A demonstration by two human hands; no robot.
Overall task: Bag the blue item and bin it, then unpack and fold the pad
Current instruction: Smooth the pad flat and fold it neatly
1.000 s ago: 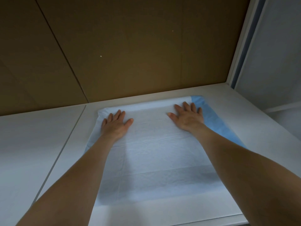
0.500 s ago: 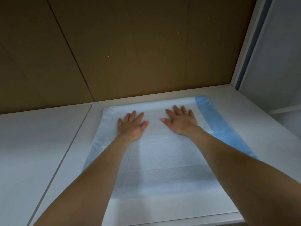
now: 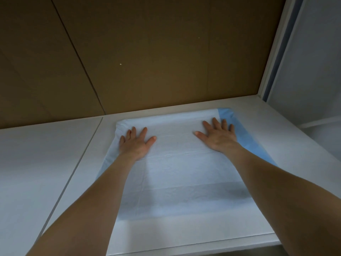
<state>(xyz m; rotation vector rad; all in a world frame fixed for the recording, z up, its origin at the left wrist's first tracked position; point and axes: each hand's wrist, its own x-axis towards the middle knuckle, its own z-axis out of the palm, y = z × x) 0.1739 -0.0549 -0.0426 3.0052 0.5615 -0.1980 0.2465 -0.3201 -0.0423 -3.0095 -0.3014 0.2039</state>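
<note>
A white absorbent pad (image 3: 177,174) with a blue backing strip (image 3: 245,139) showing along its right side lies spread flat on the white table (image 3: 36,172). My left hand (image 3: 135,143) rests flat on the pad near its far left corner, fingers straight. My right hand (image 3: 218,134) presses flat near the far right corner, fingertips next to the blue strip. Neither hand holds anything. My forearms cover parts of the pad's sides.
A brown cardboard wall (image 3: 147,61) rises right behind the table. A white frame post (image 3: 273,58) and pale panel stand at the right. A seam (image 3: 79,163) splits the tabletop left of the pad. The table's near edge (image 3: 239,246) runs below the pad.
Both hands slid apart across the pad, from near its middle half a second ago out toward the far corners, staying flat on it.
</note>
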